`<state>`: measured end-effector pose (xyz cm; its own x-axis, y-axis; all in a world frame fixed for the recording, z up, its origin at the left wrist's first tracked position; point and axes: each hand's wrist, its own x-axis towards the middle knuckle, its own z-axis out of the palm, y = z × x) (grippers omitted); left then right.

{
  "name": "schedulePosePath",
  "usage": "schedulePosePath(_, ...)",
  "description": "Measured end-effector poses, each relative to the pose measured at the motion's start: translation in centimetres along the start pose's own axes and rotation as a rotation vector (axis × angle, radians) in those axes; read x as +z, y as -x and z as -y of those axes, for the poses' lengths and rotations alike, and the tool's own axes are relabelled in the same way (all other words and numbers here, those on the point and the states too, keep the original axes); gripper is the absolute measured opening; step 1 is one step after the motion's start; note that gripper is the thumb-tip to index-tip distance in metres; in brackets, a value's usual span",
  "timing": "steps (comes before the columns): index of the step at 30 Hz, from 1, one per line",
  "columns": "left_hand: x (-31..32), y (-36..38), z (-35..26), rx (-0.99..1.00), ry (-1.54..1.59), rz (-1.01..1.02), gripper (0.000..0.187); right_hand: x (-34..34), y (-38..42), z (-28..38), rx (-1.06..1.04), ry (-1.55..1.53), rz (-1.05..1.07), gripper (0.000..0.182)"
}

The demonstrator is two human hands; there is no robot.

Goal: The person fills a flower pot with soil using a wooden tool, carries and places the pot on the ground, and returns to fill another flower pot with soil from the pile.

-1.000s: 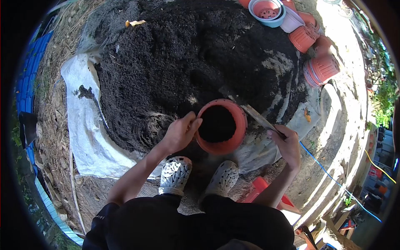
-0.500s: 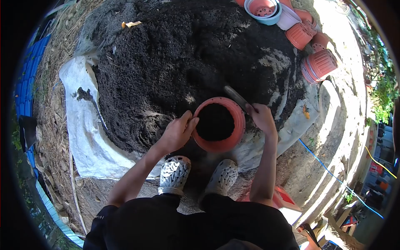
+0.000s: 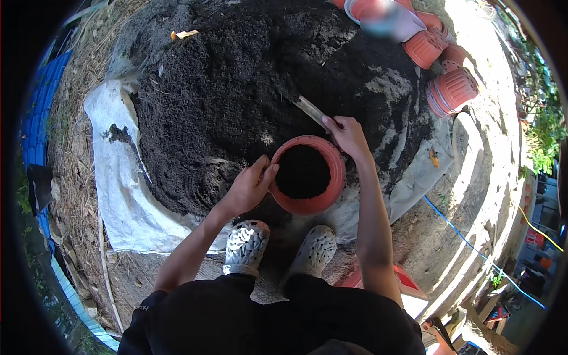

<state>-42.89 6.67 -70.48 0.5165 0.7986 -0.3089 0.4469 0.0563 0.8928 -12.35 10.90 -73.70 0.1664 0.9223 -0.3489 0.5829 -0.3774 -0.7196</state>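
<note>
My left hand [image 3: 251, 184] grips the left rim of a terracotta-coloured plastic pot [image 3: 313, 205], thumb and fingers closed on its edge. Dark soil [image 3: 303, 171] lies inside the pot, below the rim. Closed around the handle of a hand trowel [image 3: 310, 110] is my right hand [image 3: 347, 135], just above the pot's upper right rim. The trowel points up and left, and its far end meets the dark soil heap [image 3: 236, 100], where its tip is hidden. The pot stands at the heap's near edge, in front of my feet.
Several stacked and tipped pots [image 3: 452, 92] lie at the upper right, partly blurred. A pale sheet [image 3: 115, 195] spreads under the heap. My light clogs [image 3: 247, 245] stand close below the pot. A red box [image 3: 408, 284] sits near my right leg; a blue hose [image 3: 455, 231] crosses the ground.
My right hand has moved up and left with the trowel, from beside the pot's right rim to above it, and the trowel's end now reaches the heap. The pot has barely shifted.
</note>
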Motion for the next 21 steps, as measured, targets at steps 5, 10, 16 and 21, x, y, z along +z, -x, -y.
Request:
schedulePosePath(5,0.1,-0.1,-0.2,0.007,0.043,0.002,0.032,-1.2,-0.4,1.3,0.030,0.038,0.006,0.050)
schedulePosePath(10,0.4,-0.2,0.5,0.031,0.044,-0.010,0.031,-1.0,-0.7,1.1,0.017,-0.006,0.058,0.051)
schedulePosePath(16,-0.1,0.0,-0.1,0.019,0.008,0.001,0.031,-0.2,-2.7,2.6,0.019,-0.035,0.127,0.051)
schedulePosePath(21,-0.2,0.0,-0.1,0.007,0.020,0.015,0.031,2.0,-6.9,6.1,-0.034,0.031,0.153,0.052)
